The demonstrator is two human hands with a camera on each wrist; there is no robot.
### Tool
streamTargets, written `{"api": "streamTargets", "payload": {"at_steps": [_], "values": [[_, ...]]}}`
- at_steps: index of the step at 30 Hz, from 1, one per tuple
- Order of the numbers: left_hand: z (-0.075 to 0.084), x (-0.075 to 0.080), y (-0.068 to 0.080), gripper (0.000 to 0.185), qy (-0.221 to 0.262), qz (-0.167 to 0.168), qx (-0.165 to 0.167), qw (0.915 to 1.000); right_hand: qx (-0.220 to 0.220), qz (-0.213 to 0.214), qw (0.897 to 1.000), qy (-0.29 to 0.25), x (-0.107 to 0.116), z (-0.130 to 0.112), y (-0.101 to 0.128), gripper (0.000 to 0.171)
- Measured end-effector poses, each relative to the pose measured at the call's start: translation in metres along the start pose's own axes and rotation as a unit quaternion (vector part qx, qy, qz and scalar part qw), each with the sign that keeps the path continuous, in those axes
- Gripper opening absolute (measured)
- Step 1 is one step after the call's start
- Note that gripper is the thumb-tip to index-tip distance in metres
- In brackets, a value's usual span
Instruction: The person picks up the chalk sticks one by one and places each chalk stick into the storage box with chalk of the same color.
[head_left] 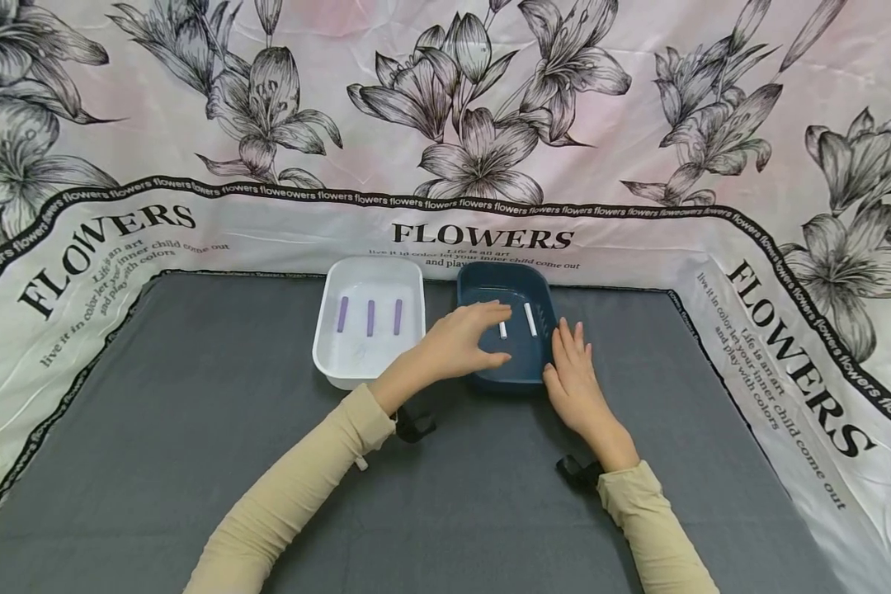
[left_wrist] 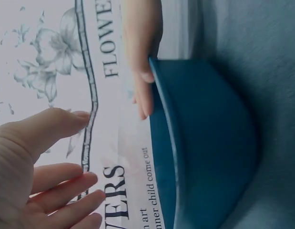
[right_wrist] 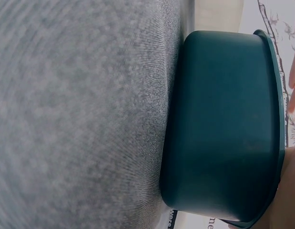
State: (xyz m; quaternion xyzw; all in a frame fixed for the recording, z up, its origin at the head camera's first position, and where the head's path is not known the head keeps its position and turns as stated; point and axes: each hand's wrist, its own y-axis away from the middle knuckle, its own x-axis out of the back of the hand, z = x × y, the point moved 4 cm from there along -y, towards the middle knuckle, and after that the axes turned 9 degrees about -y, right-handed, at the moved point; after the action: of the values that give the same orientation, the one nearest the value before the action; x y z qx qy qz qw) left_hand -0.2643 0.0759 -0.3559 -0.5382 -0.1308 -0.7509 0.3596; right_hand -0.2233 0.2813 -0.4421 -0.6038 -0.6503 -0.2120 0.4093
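Note:
My left hand [head_left: 464,340] hovers over the left side of a dark blue plastic bin [head_left: 516,375], its fingers and thumb spread with nothing between them. Two white chalk-like sticks [head_left: 530,319] lie in that bin; the left hand overlaps one of them in the head view. At the bin's right wall, my right hand [head_left: 575,375] rests with fingers extended along the rim. In the left wrist view, the left hand [left_wrist: 56,167] is empty, and the right hand [left_wrist: 143,52] touches the bin's rim. Most of the right hand is out of the right wrist view.
A white bin [head_left: 368,371] stands just left of the blue one, with three purple sticks [head_left: 370,318] lying side by side inside. Grey cloth [head_left: 483,495] covers the table. Behind the bins rises a flower-printed curtain [head_left: 483,235], which also borders both sides.

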Motion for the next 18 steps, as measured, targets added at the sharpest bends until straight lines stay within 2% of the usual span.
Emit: {"api": "streamTargets", "payload": {"at_steps": [3, 9, 18], "values": [[0.001, 0.003, 0.019, 0.067, 0.010, 0.023, -0.009, 0.9997, 0.003, 0.004, 1.000, 0.000, -0.001, -0.001, 0.000, 0.059], [0.001, 0.005, 0.061, 0.065, 0.055, 0.066, 0.001, 0.9963, 0.010, 0.004, 1.000, 0.005, -0.002, -0.001, 0.000, 0.058], [-0.011, -0.005, 0.124, 0.068, 0.066, 0.081, 0.033, 0.9939, 0.028, 0.020, 0.999, 0.043, -0.002, -0.002, 0.000, 0.056]]}}
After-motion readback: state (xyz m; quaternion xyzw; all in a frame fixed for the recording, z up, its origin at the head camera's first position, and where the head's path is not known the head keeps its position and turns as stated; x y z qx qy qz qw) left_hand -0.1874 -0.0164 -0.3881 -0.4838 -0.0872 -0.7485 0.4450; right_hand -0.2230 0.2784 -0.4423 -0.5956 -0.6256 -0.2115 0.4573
